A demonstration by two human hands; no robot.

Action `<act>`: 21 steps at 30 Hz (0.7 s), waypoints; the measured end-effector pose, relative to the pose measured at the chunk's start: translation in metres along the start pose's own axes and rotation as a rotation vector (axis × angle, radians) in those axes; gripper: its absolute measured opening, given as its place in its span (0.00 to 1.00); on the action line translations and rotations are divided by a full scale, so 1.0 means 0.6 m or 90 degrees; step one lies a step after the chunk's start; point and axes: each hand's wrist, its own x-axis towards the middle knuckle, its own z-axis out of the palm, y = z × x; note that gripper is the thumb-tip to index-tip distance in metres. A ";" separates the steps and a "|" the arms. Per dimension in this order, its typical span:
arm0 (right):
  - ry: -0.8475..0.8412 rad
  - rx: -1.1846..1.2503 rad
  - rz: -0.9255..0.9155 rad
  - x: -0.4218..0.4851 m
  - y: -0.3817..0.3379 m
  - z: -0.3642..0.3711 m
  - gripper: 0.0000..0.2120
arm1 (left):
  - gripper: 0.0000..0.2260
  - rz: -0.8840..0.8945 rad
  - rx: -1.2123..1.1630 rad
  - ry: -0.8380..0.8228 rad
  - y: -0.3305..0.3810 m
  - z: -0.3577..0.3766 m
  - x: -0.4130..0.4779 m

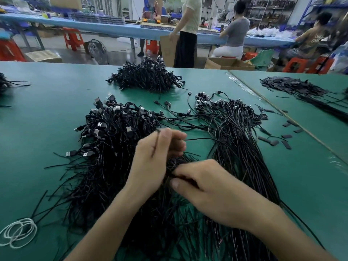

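From the head camera, the left hand [157, 157] was curled round a thin black cable [199, 139], pinching it near the fingertips, and the cable ran off to the right, over the green table [47, 110]. The right hand [209, 185], just beside the left, pinched a dark piece [185, 178] between thumb and forefinger; whether it was a sleeve or a cable end could not be told. Both hands worked above a pile of cables [113, 132], glossy black with silver USB plugs at the far ends and cut tails nearer the person. Short black sleeves [271, 142] lay scattered to the right. No brand showed on the cables. The print on a distant shirt [314, 39] was too blurred to read.
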 end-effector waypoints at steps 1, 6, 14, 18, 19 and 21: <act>0.045 -0.008 -0.015 0.001 -0.002 -0.010 0.12 | 0.18 0.029 0.094 -0.019 -0.002 0.002 -0.003; 0.293 0.073 -0.023 0.011 0.021 -0.066 0.10 | 0.27 -0.143 0.020 -0.220 0.020 0.007 -0.014; 0.112 0.226 0.030 0.006 0.038 -0.014 0.12 | 0.21 -0.212 -0.433 -0.263 0.058 0.004 -0.021; -0.028 0.064 0.052 -0.007 0.033 0.011 0.11 | 0.20 -0.128 -0.384 -0.033 0.024 0.013 -0.010; -0.023 0.032 0.043 -0.008 0.030 0.009 0.10 | 0.19 -0.100 -0.279 0.000 0.012 0.013 -0.008; 0.046 0.003 0.018 -0.006 0.027 -0.004 0.09 | 0.18 -0.048 -0.009 0.010 -0.003 0.014 -0.008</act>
